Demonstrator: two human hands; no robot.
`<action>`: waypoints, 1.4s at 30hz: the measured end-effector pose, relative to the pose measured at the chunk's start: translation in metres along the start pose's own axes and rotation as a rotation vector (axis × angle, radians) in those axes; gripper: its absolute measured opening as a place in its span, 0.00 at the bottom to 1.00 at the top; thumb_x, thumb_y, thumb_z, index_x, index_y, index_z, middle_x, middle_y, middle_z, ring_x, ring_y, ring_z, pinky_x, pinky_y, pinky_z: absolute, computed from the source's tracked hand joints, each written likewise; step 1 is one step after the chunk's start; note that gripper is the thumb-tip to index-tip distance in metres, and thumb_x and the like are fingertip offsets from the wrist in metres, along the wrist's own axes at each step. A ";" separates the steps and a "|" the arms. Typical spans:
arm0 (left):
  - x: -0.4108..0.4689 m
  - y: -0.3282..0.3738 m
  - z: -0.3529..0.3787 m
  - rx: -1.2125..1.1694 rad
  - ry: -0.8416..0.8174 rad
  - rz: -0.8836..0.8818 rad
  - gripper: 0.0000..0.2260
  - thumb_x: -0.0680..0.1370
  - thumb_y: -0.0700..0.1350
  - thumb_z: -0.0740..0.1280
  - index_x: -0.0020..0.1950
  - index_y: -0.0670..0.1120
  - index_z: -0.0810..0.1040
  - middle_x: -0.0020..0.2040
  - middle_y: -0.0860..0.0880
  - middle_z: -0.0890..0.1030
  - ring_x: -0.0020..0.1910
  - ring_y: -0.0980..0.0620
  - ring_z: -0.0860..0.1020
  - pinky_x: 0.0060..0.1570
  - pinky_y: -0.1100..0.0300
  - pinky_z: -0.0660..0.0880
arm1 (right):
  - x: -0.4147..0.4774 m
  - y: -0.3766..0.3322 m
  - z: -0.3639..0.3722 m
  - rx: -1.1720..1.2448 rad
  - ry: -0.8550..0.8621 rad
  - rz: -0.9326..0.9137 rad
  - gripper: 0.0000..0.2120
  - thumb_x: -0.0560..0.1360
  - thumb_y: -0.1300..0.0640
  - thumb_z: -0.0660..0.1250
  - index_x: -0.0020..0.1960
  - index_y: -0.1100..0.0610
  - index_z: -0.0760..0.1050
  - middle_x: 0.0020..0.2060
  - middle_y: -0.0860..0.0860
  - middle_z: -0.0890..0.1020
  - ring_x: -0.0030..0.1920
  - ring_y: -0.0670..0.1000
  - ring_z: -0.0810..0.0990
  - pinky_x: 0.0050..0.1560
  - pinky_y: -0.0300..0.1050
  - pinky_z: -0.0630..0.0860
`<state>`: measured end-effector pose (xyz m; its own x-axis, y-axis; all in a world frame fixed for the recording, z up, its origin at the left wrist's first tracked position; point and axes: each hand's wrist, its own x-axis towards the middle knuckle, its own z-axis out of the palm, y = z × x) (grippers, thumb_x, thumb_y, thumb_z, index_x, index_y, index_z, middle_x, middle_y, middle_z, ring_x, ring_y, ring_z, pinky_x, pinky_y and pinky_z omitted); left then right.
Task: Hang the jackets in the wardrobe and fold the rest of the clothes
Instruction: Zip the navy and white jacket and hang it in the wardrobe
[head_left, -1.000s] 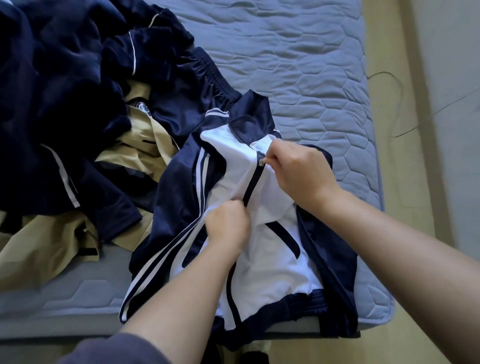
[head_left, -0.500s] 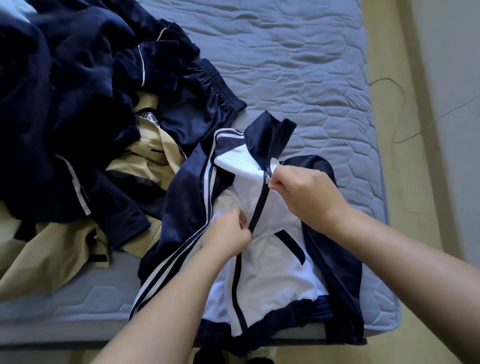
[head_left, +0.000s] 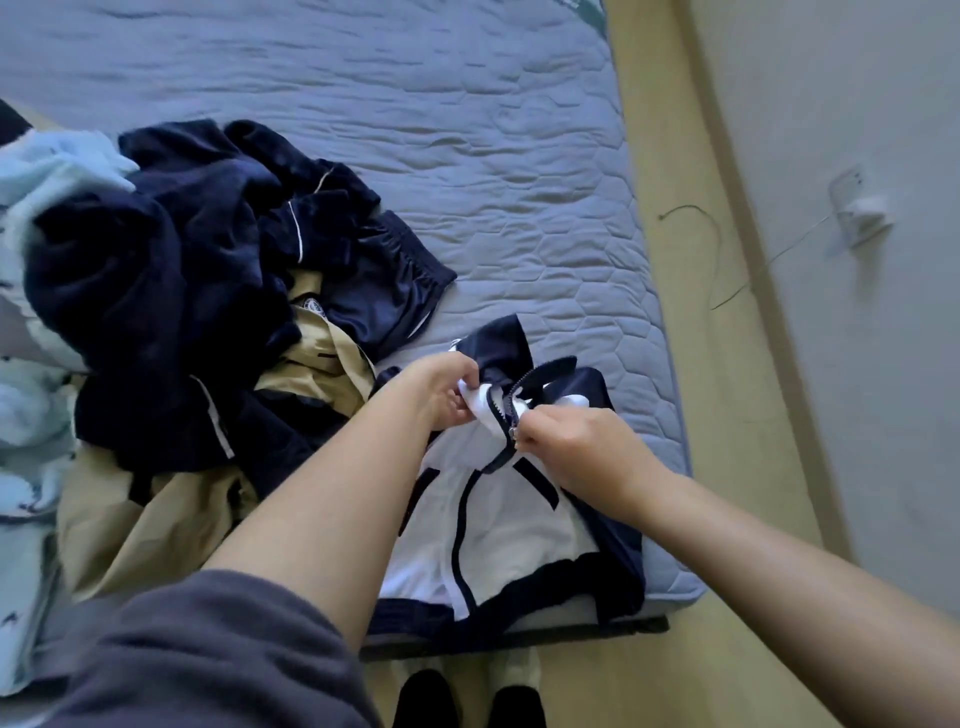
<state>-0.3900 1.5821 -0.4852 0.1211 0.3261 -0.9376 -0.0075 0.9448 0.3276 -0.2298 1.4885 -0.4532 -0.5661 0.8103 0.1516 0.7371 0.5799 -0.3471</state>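
Two hands are engaged on the white and navy jacket (head_left: 498, 530), which is laid front up at the near right corner of the mattress (head_left: 467, 156), with its hem hanging over the near edge. The left hand (head_left: 447, 395) is clenched on a bunch of white fabric just beside the zip, below the collar (head_left: 504, 348). The zip pull (head_left: 513, 432) is pinched by the right hand (head_left: 576, 441). The zip is seen closed from the hem up to the pull; above it the teeth stand apart.

Faults to be expected:
- Fabric may be caught in the slider. The bunched white cloth is held against the teeth and should be drawn flat, away from the track.
- The slider may jam or skip if the two collar halves are not aligned, since the upper teeth are splayed.
- The jacket may slip to the floor, because the hem overhangs and little mattress lies to its right.

No container is visible, and the wardrobe is not in view. The mattress serves as the only bearing surface. To the left of the jacket, just beside it, an unsorted pile (head_left: 182, 291) is heaped:
- dark navy garments on top
- navy shorts (head_left: 384, 291) at its right edge
- a tan garment (head_left: 156, 519) beneath
- pale blue cloth (head_left: 31, 208) at the far left

None of it is judged to be folded yet.
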 end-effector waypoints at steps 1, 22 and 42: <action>-0.026 -0.002 0.000 -0.195 -0.046 0.048 0.11 0.75 0.30 0.49 0.45 0.36 0.70 0.33 0.42 0.76 0.30 0.48 0.77 0.35 0.58 0.77 | -0.004 -0.008 -0.014 0.046 -0.049 0.095 0.08 0.69 0.66 0.73 0.39 0.59 0.73 0.29 0.51 0.76 0.28 0.54 0.72 0.23 0.45 0.70; -0.464 -0.205 0.015 0.376 0.582 0.969 0.42 0.66 0.47 0.78 0.69 0.54 0.53 0.67 0.66 0.64 0.64 0.73 0.65 0.55 0.80 0.64 | -0.005 -0.243 -0.245 2.018 -0.249 0.869 0.09 0.75 0.66 0.52 0.45 0.60 0.71 0.36 0.56 0.75 0.39 0.55 0.74 0.42 0.46 0.75; -0.703 -0.659 0.180 -1.972 0.983 1.622 0.15 0.81 0.40 0.56 0.64 0.39 0.75 0.59 0.41 0.81 0.59 0.45 0.79 0.64 0.50 0.72 | -0.319 -0.571 -0.309 1.882 -1.661 -0.005 0.17 0.77 0.50 0.60 0.52 0.57 0.84 0.52 0.56 0.84 0.53 0.54 0.83 0.49 0.50 0.81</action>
<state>-0.2912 0.7248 -0.0207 -0.9431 -0.1917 -0.2717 0.0401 -0.8767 0.4793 -0.3563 0.9253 -0.0175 -0.9231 -0.3842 -0.0153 0.3306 -0.7726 -0.5421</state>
